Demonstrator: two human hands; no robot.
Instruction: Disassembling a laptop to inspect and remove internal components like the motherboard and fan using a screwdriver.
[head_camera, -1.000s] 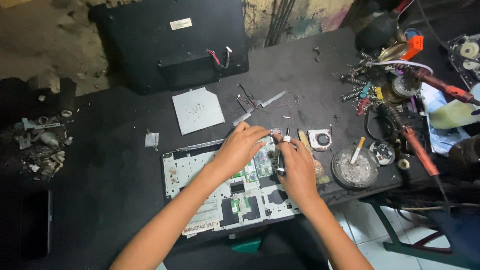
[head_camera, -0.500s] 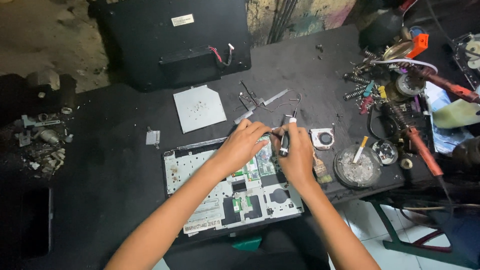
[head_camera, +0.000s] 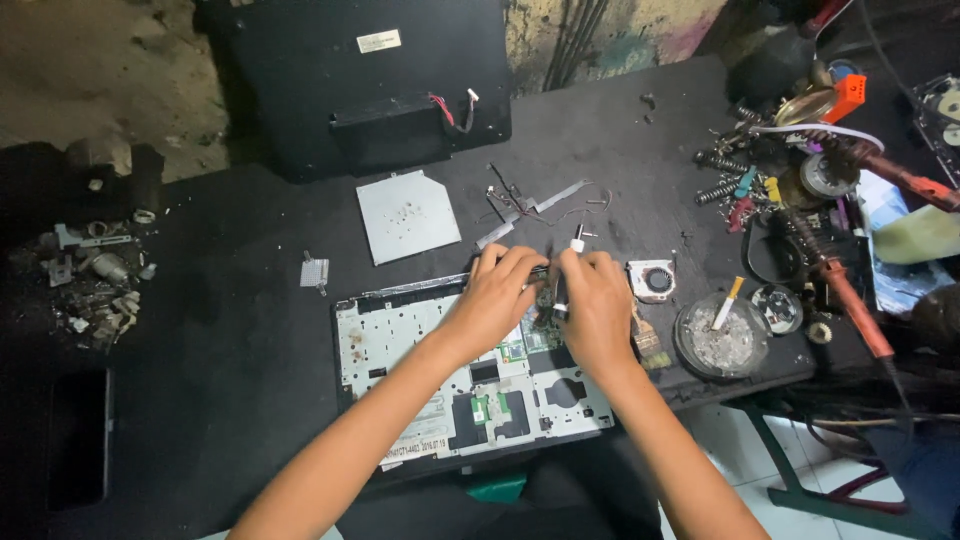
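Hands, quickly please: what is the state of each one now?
Left hand: fingers curled, pressing on the opened white laptop chassis; cannot tell what it grips.
Right hand: closed on a slim white-tipped screwdriver, held upright.

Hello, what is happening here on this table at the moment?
A person works with both hands on an opened laptop chassis lying on a dark table. The left hand rests on its upper edge; the right hand holds a white-tipped screwdriver upright over the board. A grey metal plate, a small fan and a glass ashtray lie nearby.
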